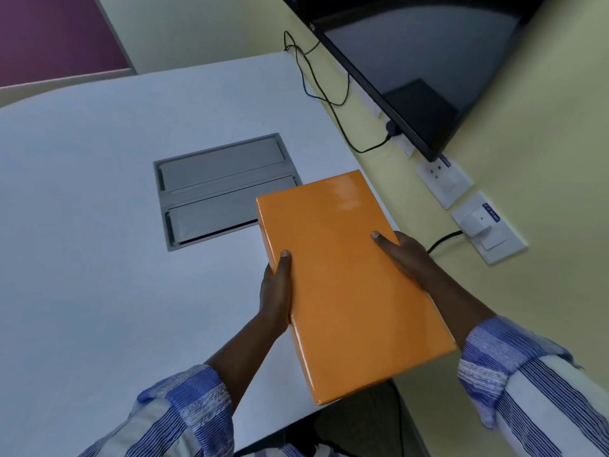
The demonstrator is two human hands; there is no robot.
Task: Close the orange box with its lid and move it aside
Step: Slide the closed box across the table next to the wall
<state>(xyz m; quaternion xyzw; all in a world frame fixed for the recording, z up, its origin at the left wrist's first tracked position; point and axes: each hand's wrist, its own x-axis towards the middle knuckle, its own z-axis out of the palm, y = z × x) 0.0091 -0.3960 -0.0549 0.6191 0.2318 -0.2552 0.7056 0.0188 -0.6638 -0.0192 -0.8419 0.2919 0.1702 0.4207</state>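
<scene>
A glossy orange box (342,278) with its lid on is held over the right edge of the white table (99,225), its near end past the table's front corner. My left hand (275,288) grips its left long side, thumb on top. My right hand (402,255) grips the right long side, thumb lying on the lid. The fingers under the box are hidden. Whether the box touches the table I cannot tell.
A grey metal cable hatch (211,192) is set into the table just left of the box's far end. A black monitor (428,70) hangs on the yellow wall at right, with black cables (329,94) and wall sockets (474,212) below it.
</scene>
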